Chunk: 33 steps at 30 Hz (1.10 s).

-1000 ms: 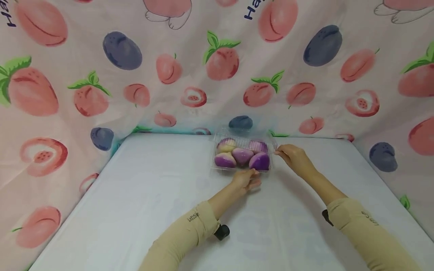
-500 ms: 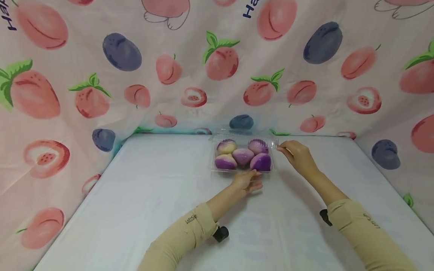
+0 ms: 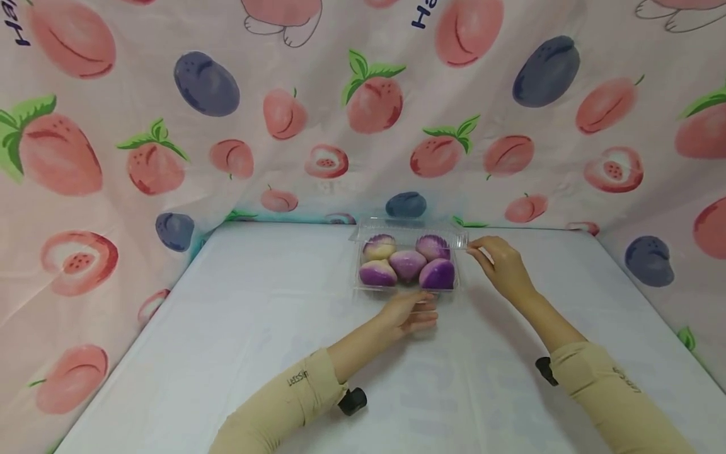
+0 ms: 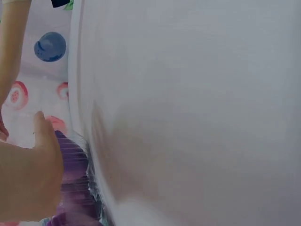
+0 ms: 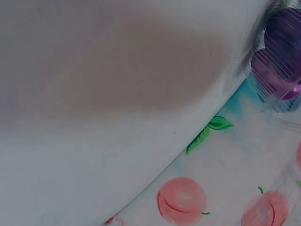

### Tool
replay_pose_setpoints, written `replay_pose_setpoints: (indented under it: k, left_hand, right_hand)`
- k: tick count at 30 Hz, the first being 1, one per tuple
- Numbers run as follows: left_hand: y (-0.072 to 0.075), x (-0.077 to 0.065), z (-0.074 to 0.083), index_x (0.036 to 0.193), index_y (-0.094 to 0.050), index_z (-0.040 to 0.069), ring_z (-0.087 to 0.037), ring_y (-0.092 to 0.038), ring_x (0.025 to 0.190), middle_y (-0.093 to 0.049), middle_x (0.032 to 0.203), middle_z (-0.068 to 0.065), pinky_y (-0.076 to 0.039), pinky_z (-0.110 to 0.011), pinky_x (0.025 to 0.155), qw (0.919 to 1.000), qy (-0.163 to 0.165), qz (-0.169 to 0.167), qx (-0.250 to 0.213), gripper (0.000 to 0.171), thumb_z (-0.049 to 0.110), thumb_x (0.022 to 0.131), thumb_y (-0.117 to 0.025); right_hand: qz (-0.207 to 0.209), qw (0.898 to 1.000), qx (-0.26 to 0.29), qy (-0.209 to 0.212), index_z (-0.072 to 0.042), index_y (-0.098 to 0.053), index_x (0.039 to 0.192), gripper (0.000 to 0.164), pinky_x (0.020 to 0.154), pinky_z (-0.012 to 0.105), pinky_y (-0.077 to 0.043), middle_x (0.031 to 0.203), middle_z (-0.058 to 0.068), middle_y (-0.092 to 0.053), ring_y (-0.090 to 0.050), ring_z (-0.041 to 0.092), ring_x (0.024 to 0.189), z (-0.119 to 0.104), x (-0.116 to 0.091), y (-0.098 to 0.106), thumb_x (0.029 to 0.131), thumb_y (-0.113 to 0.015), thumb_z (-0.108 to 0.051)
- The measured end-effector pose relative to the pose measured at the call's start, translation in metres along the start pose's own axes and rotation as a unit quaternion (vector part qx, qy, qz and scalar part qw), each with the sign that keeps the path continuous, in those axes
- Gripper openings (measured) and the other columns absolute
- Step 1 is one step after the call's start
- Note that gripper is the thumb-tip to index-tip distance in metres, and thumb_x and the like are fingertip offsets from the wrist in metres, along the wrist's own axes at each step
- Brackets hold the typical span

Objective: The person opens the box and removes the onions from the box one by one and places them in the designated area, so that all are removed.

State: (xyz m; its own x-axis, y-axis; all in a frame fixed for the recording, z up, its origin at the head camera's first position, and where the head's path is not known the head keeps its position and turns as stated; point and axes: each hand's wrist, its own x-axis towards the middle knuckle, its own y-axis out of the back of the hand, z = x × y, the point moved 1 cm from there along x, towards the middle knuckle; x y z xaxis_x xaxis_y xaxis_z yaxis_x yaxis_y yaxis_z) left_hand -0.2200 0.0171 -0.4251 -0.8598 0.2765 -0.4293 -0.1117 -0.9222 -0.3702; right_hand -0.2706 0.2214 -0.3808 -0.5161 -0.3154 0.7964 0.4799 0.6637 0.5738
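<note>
A clear plastic clamshell box (image 3: 407, 287) stands near the back of the table, holding several rounded purple-and-cream vegetables (image 3: 407, 265) that look like turnips or onions. Its clear lid (image 3: 411, 232) is partly raised at the front and tilts toward the back. At the lid's right front corner my right hand (image 3: 501, 265) pinches the edge between thumb and fingers. My left hand (image 3: 407, 313) is at the box's front edge with its fingers extended, gripping nothing; I cannot tell whether it still touches the rim. The right wrist view has the box (image 5: 282, 61) but no hand.
A white-covered table (image 3: 255, 353) spreads around the box. Behind it and at both sides hangs a pale curtain (image 3: 317, 75) printed with fruit, close behind the lid. Each sleeve carries a dark camera mount, the left one (image 3: 353, 401) low over the table.
My right hand has lifted the lid's front edge up and slightly to the right, uncovering more of the vegetables. The left hand has drawn slightly back toward the front and its fingers have spread.
</note>
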Motion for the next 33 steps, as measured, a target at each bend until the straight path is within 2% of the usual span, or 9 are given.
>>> replay_pose_setpoints:
  k: [6,12,16,17,21,23,25,29,33]
  left_hand:
    - [0.022,-0.027,0.007,0.125,-0.054,-0.009,-0.031,-0.064,0.107,-0.058,0.124,-0.027,-0.053,-0.034,0.089,0.9956,-0.071,-0.021,0.057,0.034,0.011,0.098,-0.049]
    - [0.057,-0.030,0.030,0.116,-0.057,-0.013,-0.014,-0.069,0.080,-0.066,0.105,-0.026,-0.057,-0.032,0.078,0.9652,-0.232,0.033,0.116,0.028,0.003,0.093,-0.055]
    - [0.085,-0.021,0.046,0.110,-0.061,-0.013,-0.017,-0.067,0.077,-0.067,0.097,-0.025,-0.057,-0.028,0.075,0.9241,-0.329,0.100,0.168,0.024,-0.002,0.089,-0.059]
    - [0.092,-0.019,0.048,0.110,-0.061,-0.012,-0.020,-0.067,0.079,-0.067,0.096,-0.025,-0.057,-0.027,0.074,0.9091,-0.347,0.114,0.199,0.024,-0.001,0.089,-0.060]
    - [0.113,-0.012,0.057,0.113,-0.062,-0.005,-0.031,-0.064,0.094,-0.067,0.105,-0.021,-0.055,-0.036,0.083,0.8287,-0.397,0.149,0.366,0.029,0.009,0.089,-0.064]
    - [0.119,-0.009,0.060,0.117,-0.061,-0.003,-0.032,-0.061,0.101,-0.065,0.112,-0.021,-0.052,-0.042,0.089,0.8047,-0.403,0.142,0.412,0.033,0.014,0.089,-0.065]
    - [0.123,-0.006,0.062,0.119,-0.060,-0.001,-0.032,-0.058,0.107,-0.063,0.117,-0.019,-0.050,-0.044,0.092,0.7923,-0.403,0.137,0.437,0.037,0.018,0.088,-0.066]
    - [0.126,-0.002,0.066,0.121,-0.059,0.001,-0.031,-0.055,0.112,-0.061,0.121,-0.017,-0.047,-0.045,0.096,0.7862,-0.393,0.131,0.458,0.041,0.021,0.087,-0.068]
    - [0.127,0.003,0.070,0.126,-0.056,0.003,-0.032,-0.052,0.118,-0.058,0.125,-0.016,-0.043,-0.047,0.101,0.7710,-0.382,0.119,0.496,0.048,0.026,0.086,-0.069]
  right_hand:
    - [0.008,1.000,0.013,0.004,0.007,-0.063,0.091,0.028,0.081,0.037,-0.045,0.086,0.019,-0.066,-0.061,0.032,0.087,0.001,0.000,-0.004,0.067,-0.077,0.004]
    - [0.028,0.999,0.019,-0.016,0.006,-0.063,0.090,0.021,0.081,0.037,-0.045,0.085,0.017,-0.066,-0.060,0.033,0.086,0.002,0.006,-0.008,0.072,-0.074,0.008]
    - [0.038,0.998,0.025,-0.042,0.006,-0.063,0.089,0.018,0.082,0.039,-0.045,0.086,0.019,-0.067,-0.061,0.034,0.087,0.003,0.008,-0.009,0.074,-0.074,0.007]
    - [0.039,0.998,0.024,-0.046,0.006,-0.063,0.089,0.018,0.082,0.039,-0.046,0.086,0.019,-0.067,-0.061,0.034,0.087,0.003,0.009,-0.009,0.074,-0.074,0.006]
    - [0.041,0.998,0.016,-0.049,0.006,-0.063,0.090,0.017,0.083,0.041,-0.047,0.088,0.020,-0.067,-0.060,0.034,0.088,0.004,0.012,-0.009,0.076,-0.073,0.004]
    - [0.042,0.998,0.012,-0.045,0.006,-0.063,0.091,0.017,0.083,0.041,-0.047,0.089,0.020,-0.066,-0.060,0.034,0.088,0.004,0.013,-0.009,0.077,-0.072,0.004]
    - [0.044,0.998,0.009,-0.040,0.006,-0.063,0.091,0.016,0.083,0.042,-0.047,0.089,0.020,-0.066,-0.060,0.034,0.088,0.005,0.013,-0.009,0.077,-0.072,0.004]
    - [0.054,0.998,0.005,-0.035,0.006,-0.063,0.091,0.017,0.082,0.042,-0.046,0.088,0.019,-0.066,-0.060,0.034,0.087,0.006,0.012,-0.009,0.076,-0.072,0.005]
    - [0.061,0.997,0.011,-0.036,0.007,-0.063,0.091,0.018,0.081,0.041,-0.047,0.087,0.019,-0.066,-0.060,0.035,0.086,0.007,0.011,-0.010,0.076,-0.072,0.005]
